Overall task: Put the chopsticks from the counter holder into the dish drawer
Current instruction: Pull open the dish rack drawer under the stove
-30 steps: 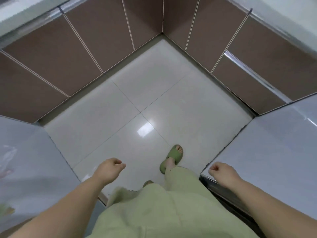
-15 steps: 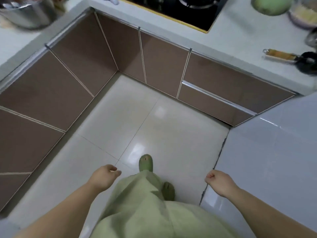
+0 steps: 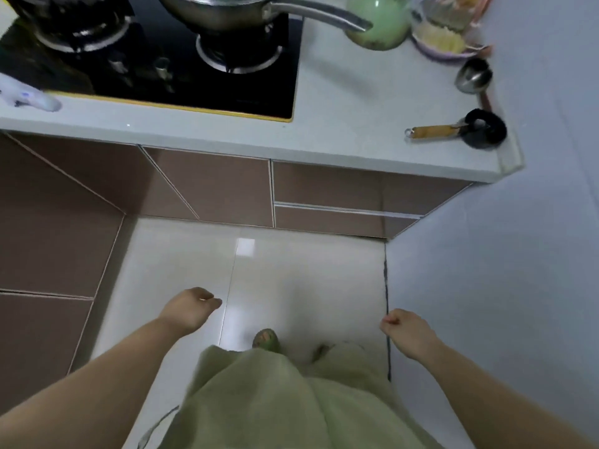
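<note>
2 bare hands hang over the pale tiled floor (image 3: 308, 270), both loosely curled and holding nothing: the left hand (image 3: 189, 307) out ahead of the green garment, the right hand (image 3: 406, 328) close to the grey wall. Beyond them runs the white counter (image 3: 340, 131), carrying a black gas hob (image 3: 181, 69) with a steel saucepan (image 3: 227, 11), a ladle (image 3: 473, 76) and a wooden-handled brush (image 3: 460, 129). Under the counter, at its right end, sits a closed brown drawer (image 3: 340, 218). Chopsticks and their holder are nowhere in sight.
</note>
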